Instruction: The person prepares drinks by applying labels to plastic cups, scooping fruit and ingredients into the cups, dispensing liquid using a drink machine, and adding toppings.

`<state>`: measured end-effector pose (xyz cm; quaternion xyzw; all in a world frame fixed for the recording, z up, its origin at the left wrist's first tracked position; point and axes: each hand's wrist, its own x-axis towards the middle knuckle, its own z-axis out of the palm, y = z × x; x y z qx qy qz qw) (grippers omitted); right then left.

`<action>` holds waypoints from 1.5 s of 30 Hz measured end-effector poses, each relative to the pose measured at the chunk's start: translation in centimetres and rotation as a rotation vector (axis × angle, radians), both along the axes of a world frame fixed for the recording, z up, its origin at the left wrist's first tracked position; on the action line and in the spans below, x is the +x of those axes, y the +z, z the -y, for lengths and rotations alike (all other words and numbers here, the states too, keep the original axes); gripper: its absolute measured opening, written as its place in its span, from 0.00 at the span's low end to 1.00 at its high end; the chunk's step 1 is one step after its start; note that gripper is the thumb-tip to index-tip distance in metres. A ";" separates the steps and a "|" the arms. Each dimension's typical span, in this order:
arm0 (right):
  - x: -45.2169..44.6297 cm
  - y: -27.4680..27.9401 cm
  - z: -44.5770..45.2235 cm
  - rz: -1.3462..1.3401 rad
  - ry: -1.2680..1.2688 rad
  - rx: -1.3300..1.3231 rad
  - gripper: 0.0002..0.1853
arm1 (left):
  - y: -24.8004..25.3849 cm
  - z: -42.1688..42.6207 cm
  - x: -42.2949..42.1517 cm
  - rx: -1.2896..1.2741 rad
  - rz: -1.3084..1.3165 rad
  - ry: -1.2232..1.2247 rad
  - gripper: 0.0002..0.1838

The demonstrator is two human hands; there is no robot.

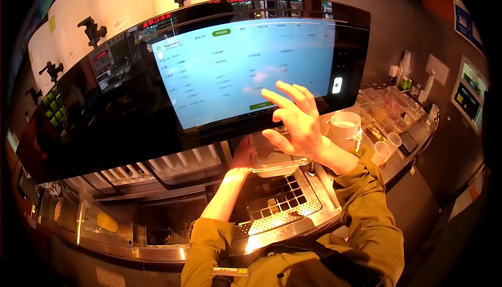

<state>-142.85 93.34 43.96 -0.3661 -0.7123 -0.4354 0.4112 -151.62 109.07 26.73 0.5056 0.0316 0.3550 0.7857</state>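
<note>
My right hand (299, 119) is raised in front of the lit touchscreen (209, 72), fingers spread and holding nothing, near the green button at the screen's lower edge. Whether a fingertip touches the glass cannot be made out. Below the screen, my left hand (243, 153) is at the left side of a clear container (280, 169), its fingers against the wall. The container is over the metal drip grate (277, 198), partly hidden behind my right hand and the screen's lower edge.
Black taps (93, 31) stand along the top left behind the screen. Right of my right hand are a white tub (345, 125) and clear cups (381, 152). Ingredient trays (389, 109) lie farther right. A yellow object (107, 222) lies in the left tray.
</note>
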 end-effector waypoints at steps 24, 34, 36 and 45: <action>-1.9 0.1 0.2 -0.027 0.016 -0.026 0.16 | 2.4 0.2 0.1 0.308 -0.180 0.282 0.23; 6.6 -2.5 4.2 -0.289 -0.243 0.127 0.10 | -1.2 -3.6 1.9 -0.364 -0.015 0.032 0.28; 6.6 -2.4 4.2 -0.326 -0.236 0.109 0.10 | 0.8 -1.7 1.5 -0.346 -0.029 0.073 0.27; 7.6 -2.1 2.1 -0.267 -0.209 0.190 0.09 | 0.9 -2.3 1.5 -0.384 -0.115 0.118 0.23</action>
